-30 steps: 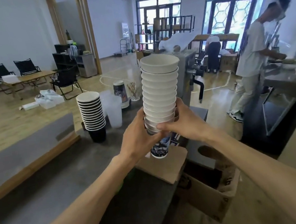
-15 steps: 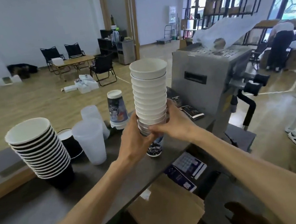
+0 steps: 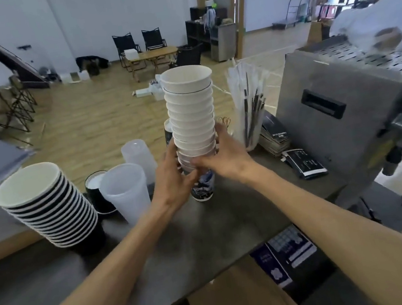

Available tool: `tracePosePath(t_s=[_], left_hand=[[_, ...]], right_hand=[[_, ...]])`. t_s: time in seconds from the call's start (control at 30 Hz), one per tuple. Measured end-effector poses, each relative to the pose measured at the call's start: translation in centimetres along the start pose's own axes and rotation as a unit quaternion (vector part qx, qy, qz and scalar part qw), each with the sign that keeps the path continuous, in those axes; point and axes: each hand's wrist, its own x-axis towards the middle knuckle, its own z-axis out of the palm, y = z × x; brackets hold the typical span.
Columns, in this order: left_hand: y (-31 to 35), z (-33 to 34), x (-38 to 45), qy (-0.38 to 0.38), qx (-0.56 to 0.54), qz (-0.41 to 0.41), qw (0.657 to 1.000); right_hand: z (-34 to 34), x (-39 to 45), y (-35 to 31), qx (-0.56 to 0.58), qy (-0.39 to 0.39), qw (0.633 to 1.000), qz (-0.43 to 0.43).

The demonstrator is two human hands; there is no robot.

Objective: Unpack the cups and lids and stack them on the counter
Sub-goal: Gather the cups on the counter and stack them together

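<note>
A tall stack of white paper cups stands upright over the dark counter, its printed bottom cup at or just above the surface. My left hand grips the lower left side of the stack. My right hand wraps round its lower right side. A second stack of black-sided cups leans on the counter at the left. Two stacks of translucent plastic cups stand between the two paper stacks.
A steel machine fills the counter's right end, with a bundle of wrapped straws and dark packets beside it. A black cup sits behind the plastic ones. An open cardboard box lies below the counter's front edge.
Both hands have carried the white cup stack from above the cardboard box leftward and down to the counter. The view has swung left, and the stack stands nearer the plastic cups.
</note>
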Motion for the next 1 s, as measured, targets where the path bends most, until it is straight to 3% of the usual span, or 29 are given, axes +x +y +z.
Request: tracePosePath(t_s=[0.47, 0.63, 0.73, 1.0], left_hand=[[1.9, -0.1, -2.5, -0.012, -0.026, -0.011, 1.0], [1.1, -1.2, -6.0, 0.036, 0.001, -0.032, 0.999], [0.6, -2.6, -9.0, 0.054, 0.064, -0.024, 0.996], [-2.2, -12.5, -18.4, 0.071, 0.168, -0.021, 0.983]], right_hand=[[0.4, -1.1, -0.1, -0.012, -0.003, 0.999, 0.034], [2.1, -4.3, 1.0, -0.034, 0.075, 0.992, 0.093], [4.0, -7.3, 1.2, -0.061, 0.104, 0.99, 0.079], [13.0, -14.4, -4.7, -0.133, -0.01, 0.991, -0.028]])
